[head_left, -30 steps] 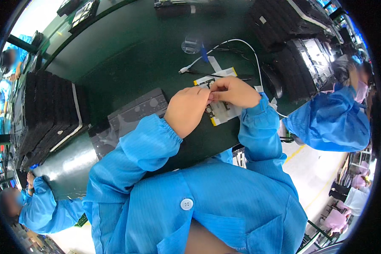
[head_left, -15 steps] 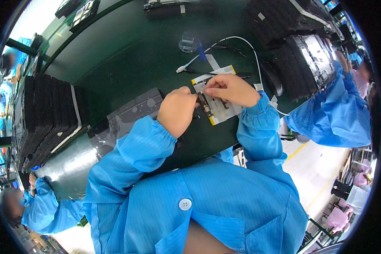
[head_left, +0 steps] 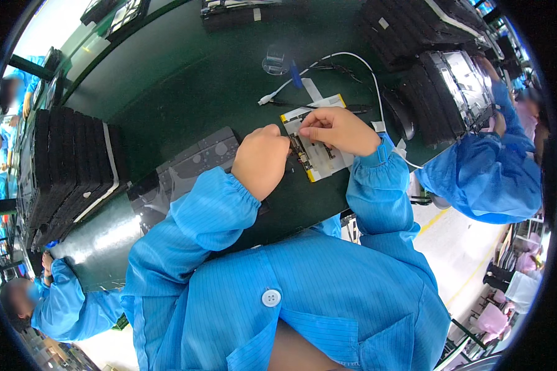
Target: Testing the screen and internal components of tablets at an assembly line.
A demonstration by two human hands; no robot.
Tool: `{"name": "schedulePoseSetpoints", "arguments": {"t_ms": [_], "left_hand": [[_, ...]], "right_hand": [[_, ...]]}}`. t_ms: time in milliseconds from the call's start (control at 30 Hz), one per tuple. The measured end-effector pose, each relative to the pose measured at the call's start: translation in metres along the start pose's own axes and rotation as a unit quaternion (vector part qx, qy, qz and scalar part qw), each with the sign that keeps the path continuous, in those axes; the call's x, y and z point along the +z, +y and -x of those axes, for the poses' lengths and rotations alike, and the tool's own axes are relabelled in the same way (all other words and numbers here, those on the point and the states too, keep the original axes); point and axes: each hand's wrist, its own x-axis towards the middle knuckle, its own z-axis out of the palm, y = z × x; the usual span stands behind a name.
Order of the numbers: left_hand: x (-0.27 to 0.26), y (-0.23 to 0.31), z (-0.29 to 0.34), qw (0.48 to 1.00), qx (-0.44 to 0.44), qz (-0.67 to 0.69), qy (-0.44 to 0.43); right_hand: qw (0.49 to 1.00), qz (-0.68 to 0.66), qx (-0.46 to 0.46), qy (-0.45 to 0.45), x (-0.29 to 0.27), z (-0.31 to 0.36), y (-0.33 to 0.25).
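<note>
A flat silver-white battery pack [head_left: 333, 162] with yellow end strips lies tilted on the dark green table. A narrow circuit board [head_left: 301, 154] runs along its left side. My left hand [head_left: 261, 159] is curled closed at that board's left edge, its fingertips mostly hidden behind the knuckles. From the right, my right hand [head_left: 340, 131] reaches over the pack, thumb and forefinger pinched together above the circuit board. Whatever either hand holds is too small or hidden to name. Left of my left hand lies a dark sheet under clear film [head_left: 198, 157].
A white cable [head_left: 370, 69] loops behind the pack, near a clear round holder [head_left: 275, 63] and a blue object [head_left: 296, 75]. Stacks of black trays stand at left [head_left: 74, 167] and right [head_left: 436, 93]. A black mouse [head_left: 401, 117] sits at right. Co-workers in blue [head_left: 483, 176] flank the table.
My left hand has shifted very slightly right and up; my right hand stays almost still over the pack. The co-worker at right has moved an arm near the tray stack.
</note>
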Motion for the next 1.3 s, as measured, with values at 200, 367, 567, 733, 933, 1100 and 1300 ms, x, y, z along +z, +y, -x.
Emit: {"name": "schedulePoseSetpoints", "arguments": {"t_ms": [200, 367, 567, 733, 933, 1100, 1300], "left_hand": [[-0.003, 0.002, -0.001, 1.000, 0.005, 0.026, 0.009], [-0.001, 0.002, 0.000, 0.999, 0.009, 0.029, 0.022], [0.002, 0.002, 0.001, 0.999, 0.017, 0.031, 0.032], [0.004, 0.000, 0.000, 0.999, 0.022, 0.025, 0.029], [0.001, -0.003, 0.000, 0.999, 0.021, 0.028, 0.025], [-0.055, -0.013, 0.031, 0.990, 0.089, 0.084, 0.065], [-0.100, -0.052, 0.160, 0.977, -0.160, -0.070, 0.125]], "right_hand": [[1.000, 0.002, 0.005, -0.005, 0.000, -0.001, 0.001], [1.000, 0.004, 0.006, -0.002, 0.002, -0.004, 0.003], [0.986, 0.136, -0.051, 0.081, 0.012, -0.007, 0.011], [0.979, 0.168, -0.032, 0.111, 0.015, -0.006, 0.003], [0.968, 0.216, -0.037, 0.125, 0.019, -0.008, -0.003], [0.974, 0.167, -0.087, 0.127, 0.022, -0.008, 0.006], [0.841, 0.390, -0.197, 0.320, 0.010, 0.013, 0.024]]}}
